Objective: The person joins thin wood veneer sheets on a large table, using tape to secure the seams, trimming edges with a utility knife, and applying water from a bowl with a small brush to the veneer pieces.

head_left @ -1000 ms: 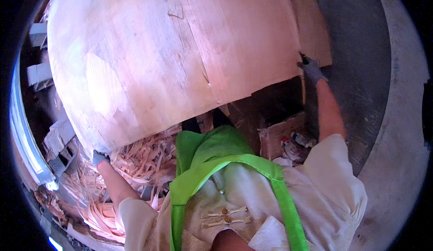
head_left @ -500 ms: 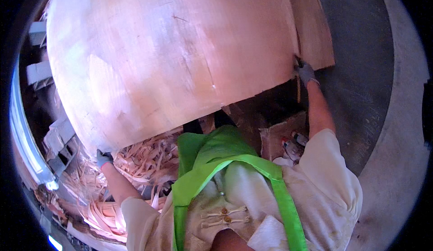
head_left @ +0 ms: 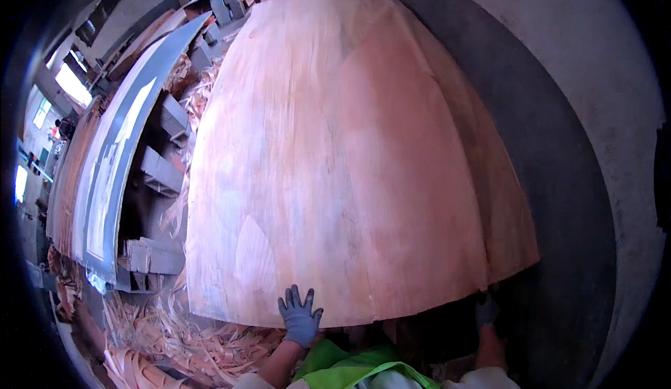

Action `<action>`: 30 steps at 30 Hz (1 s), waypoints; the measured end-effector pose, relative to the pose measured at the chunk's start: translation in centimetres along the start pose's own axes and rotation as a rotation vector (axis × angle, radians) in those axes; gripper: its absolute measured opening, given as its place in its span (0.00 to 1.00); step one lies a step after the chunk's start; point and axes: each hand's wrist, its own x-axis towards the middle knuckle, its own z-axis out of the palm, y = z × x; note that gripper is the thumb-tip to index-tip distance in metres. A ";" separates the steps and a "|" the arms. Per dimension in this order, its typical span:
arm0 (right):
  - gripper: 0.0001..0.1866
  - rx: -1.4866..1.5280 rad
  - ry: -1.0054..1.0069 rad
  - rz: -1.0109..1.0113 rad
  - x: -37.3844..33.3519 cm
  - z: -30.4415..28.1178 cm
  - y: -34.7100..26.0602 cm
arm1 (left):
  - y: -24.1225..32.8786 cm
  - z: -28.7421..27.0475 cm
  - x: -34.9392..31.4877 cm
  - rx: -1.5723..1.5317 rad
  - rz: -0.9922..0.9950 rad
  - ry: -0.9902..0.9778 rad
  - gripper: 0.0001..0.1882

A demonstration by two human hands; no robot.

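A large, pale pinkish wood veneer sheet (head_left: pixel 300 179) lies before me, its near edge just in front of my body. My left hand (head_left: pixel 300 319), in a grey glove, rests flat on that edge with fingers spread. At the sheet's near right corner my gloved right hand (head_left: pixel 487 311) is in shadow, fingers closed at the edge by the seam. Under and beside it on the right, a second veneer strip (head_left: pixel 514 239) shows, slightly darker.
Wood shavings and veneer scraps (head_left: pixel 203 343) cover the floor at lower left. Grey blocks (head_left: pixel 154 256) stand along the left side, beside a long stack of sheets with a grey-blue board (head_left: pixel 129 137) on top. A dark band (head_left: pixel 552 151) runs along the wall at right.
My view has tilted up, showing the sheet's far end. My left hand has left the sheet's left corner and moved right, now spread on its near edge. The right hand stays at the right corner.
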 end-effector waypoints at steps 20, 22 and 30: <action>0.17 -0.086 0.043 0.440 -14.2 2.2 25.5 | 1.5 -0.4 4.8 0.070 -0.069 -0.533 0.34; 0.18 -0.121 0.046 0.408 -13.3 1.6 25.5 | 1.5 -0.5 4.8 0.046 -0.080 -0.514 0.34; 0.19 -0.039 -0.001 0.162 -7.0 -1.7 21.7 | 1.4 -0.4 3.3 -0.027 -0.080 -0.212 0.26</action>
